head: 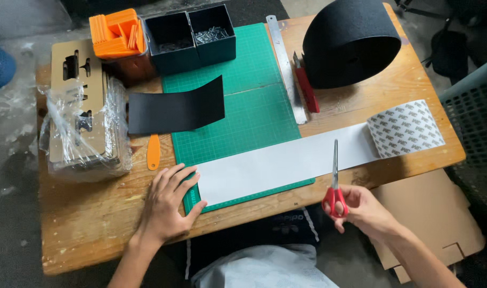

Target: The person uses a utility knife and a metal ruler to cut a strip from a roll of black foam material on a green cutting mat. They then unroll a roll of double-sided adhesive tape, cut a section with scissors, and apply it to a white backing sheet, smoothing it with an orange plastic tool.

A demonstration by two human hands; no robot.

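Right hand (360, 210) closes its grip on red-handled scissors (334, 181), blades shut over the white sheet (286, 162) on the counter (94, 224). Left hand (169, 202), fingers spread flat, pins the sheet's end.

I look down on a worn wooden counter (94, 224), paint-flecked and scratched, standing on a grey concrete floor (9, 160) blotched with pale stains. Beyond the far right corner sits a grey plastic crate (475, 117) with a lattice wall. Flat brown cardboard (440, 213) lies on the floor below the near right edge. Light is soft and even.
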